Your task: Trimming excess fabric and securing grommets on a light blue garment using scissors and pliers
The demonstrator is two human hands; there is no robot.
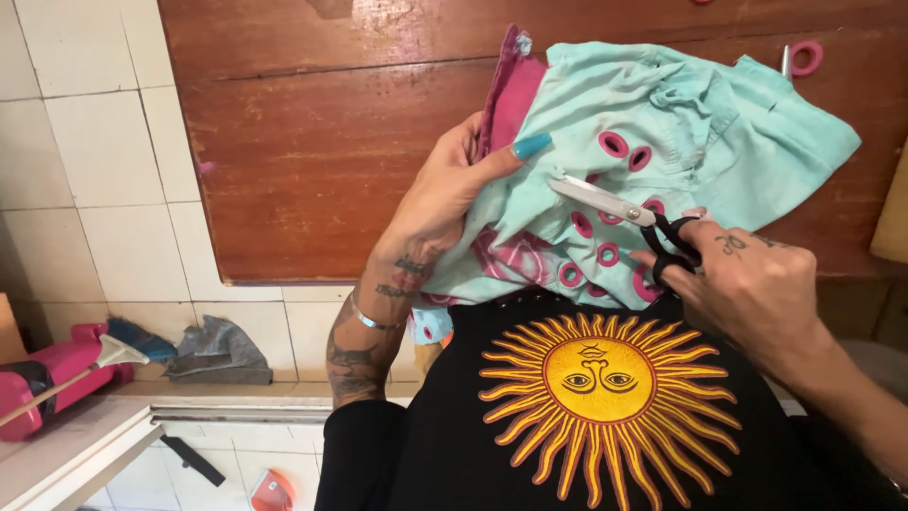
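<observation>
On the wooden table (312, 161), left hand (445, 194) pinches turquoise garment (662, 104); right hand (747, 284) grips scissors (615, 205).

free: bare wooden board (312, 142) left | blocked: teal garment (681, 114) right

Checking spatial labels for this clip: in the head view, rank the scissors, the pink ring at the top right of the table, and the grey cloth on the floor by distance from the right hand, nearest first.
1. Scissors: held in the right hand, over the teal fabric.
2. Pink ring: top right of the wooden table.
3. Grey cloth: far left, on the floor.
</observation>
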